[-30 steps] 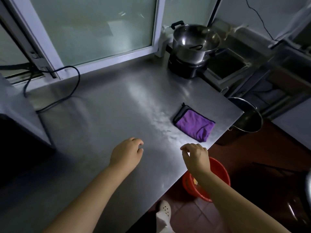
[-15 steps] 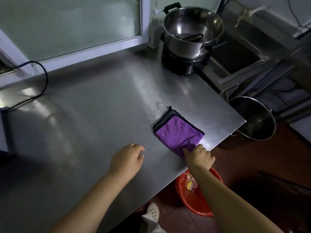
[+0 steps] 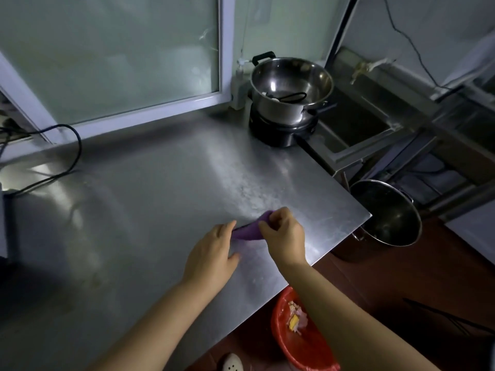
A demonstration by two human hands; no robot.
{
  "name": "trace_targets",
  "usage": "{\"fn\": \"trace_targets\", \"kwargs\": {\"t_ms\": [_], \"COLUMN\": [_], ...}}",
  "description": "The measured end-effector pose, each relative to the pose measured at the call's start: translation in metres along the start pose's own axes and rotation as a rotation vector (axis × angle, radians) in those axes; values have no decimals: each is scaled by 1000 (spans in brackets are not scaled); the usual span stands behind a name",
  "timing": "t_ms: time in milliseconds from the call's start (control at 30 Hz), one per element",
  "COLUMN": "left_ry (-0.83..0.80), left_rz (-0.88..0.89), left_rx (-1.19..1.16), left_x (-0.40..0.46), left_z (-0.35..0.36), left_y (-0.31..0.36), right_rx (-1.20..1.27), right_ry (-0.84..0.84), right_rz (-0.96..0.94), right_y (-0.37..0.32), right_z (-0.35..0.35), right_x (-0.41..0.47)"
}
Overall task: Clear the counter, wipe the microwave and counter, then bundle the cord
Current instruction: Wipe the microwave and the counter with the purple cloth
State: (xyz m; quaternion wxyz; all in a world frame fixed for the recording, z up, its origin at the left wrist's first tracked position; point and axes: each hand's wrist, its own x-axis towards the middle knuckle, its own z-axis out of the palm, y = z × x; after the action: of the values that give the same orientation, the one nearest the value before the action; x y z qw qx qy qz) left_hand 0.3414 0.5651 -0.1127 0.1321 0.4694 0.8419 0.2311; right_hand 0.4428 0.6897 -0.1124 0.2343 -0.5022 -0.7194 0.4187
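Now both hands grip the purple cloth (image 3: 247,231), lifted off the counter (image 3: 150,199) near its front-right corner: right hand (image 3: 284,236) fingers pinched on it, left hand (image 3: 211,253) fingers closed on its other end. Half a second ago it lay flat; wiping can begin.

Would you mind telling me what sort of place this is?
Probably a plain working kitchen: a stainless steel counter, a steel pot on a small black burner, and a sink beside it.

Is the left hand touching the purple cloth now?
Touching. In the head view the left hand has its fingers on one end of the purple cloth, while the right hand pinches the other end.
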Motion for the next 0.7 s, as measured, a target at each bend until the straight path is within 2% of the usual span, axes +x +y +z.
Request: {"fn": "trace_targets", "kwargs": {"t_ms": [167,300,433,533,633,700], "left_ry": [235,297,358,465,505,511], "left_rz": [111,79,-19,-35,-16,-16], "left_rx": [-112,-293,-295,-293,-364,-413], "left_x": [-4,-23,-48,-71,-100,-121], "left_z": [-32,-66,-106,-139,-174,-196], "left_y": [7,-10,-43,-74,-107,-131], "right_rx": [-55,-37,58,-20,-124,-17], "right_ry": [-10,-70,-101,-64,-171,-324], "right_rz": [-250,-346,-440,-520,-517,-398], "right_y": [-56,-87,-109,-123,-141,-155], "right_z": [13,31,52,75,106,129], "right_x": [-31,-60,-87,-106,-130,-149]}}
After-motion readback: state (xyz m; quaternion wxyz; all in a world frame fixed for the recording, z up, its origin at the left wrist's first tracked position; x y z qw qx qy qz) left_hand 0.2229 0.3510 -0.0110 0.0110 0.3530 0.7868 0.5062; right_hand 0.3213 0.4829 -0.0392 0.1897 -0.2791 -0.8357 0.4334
